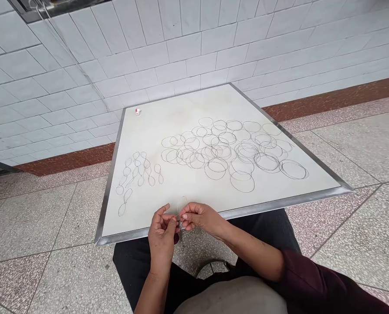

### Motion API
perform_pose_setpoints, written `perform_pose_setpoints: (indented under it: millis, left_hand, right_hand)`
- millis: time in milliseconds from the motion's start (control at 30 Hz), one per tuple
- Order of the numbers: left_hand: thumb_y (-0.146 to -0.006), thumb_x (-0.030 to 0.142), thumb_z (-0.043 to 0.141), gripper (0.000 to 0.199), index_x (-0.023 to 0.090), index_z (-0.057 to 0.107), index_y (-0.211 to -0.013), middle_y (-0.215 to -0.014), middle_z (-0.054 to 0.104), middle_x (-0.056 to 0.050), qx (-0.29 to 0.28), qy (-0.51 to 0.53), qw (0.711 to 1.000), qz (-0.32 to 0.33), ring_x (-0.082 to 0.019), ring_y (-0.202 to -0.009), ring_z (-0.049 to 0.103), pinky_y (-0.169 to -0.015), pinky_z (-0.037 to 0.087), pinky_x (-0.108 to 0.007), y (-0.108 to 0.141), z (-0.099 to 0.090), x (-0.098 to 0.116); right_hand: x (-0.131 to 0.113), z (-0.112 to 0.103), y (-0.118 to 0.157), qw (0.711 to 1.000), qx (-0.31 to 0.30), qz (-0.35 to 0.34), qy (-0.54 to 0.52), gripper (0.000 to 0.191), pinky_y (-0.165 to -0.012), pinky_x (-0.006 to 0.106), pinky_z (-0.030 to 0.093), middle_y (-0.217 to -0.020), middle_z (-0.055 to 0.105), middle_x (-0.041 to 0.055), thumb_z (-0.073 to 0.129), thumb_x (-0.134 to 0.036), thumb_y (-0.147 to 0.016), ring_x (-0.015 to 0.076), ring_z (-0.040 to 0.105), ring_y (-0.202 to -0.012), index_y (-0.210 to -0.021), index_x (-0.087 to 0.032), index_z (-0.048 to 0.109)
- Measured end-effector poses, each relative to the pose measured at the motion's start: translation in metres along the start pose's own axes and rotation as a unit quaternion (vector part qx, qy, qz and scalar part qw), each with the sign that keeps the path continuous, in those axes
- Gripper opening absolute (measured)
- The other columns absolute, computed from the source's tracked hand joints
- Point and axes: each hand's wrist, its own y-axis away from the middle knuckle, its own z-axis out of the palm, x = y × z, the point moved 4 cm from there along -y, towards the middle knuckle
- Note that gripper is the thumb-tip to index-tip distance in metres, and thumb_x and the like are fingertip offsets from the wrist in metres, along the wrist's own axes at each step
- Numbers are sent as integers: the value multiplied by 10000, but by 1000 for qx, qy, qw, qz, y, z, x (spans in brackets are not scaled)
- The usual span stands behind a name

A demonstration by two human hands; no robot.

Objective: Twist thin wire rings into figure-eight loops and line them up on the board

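Note:
At the table's front edge my left hand and my right hand come together, thumbs and fingers pinched. Between them is a thin wire, its curved part rising above my right fingertips. The rest of this wire is mostly hidden by the fingers. Beyond my left hand lie several thin wires bent into figure-eight shapes. Past my right hand, many thin round wire rings spread over the table in an overlapping heap.
The white tabletop has a metal rim and stands against a white tiled wall. A small white and red object sits in the far left corner. My knees are under the front edge, above a speckled floor.

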Motion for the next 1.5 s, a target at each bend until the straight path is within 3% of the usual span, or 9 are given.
perform_pose_setpoints:
  millis: [200,867,1133,1500]
  left_hand:
    - [-787,381,709,431,201,615,-1167,-846,675,-23,-13,7,1000,-2,-165,-771,640,-723,542,-300,3,2,2]
    - [-754,361,742,498,169,574,-1182,-704,675,6,-28,-12,999,-37,-115,-576,579,-577,486,-233,-2,6,-4]
    - [-701,385,782,541,164,607,-1163,-844,667,-28,7,49,998,-40,-155,-710,639,-646,541,-287,-3,4,4]
    - [-726,342,763,503,160,607,-1168,-770,669,0,0,38,999,-27,-135,-688,617,-677,523,-273,-4,8,1]
  right_hand:
    - [1,-1,0,1000,-6,-17,12,391,-655,256,511,-753,681,1,786,-469,-699,107,637,-665,-865,-162,610]
    - [-1,1,-2,997,3,-54,51,355,-588,242,479,-692,625,-18,750,-466,-713,104,571,-627,-831,-163,607]
    - [4,0,-5,997,0,-41,61,343,-581,251,484,-649,612,-23,741,-456,-719,111,571,-612,-825,-160,605]
    - [8,-1,-7,996,-6,-69,61,296,-580,254,506,-681,626,-15,721,-425,-741,110,578,-609,-831,-166,609]
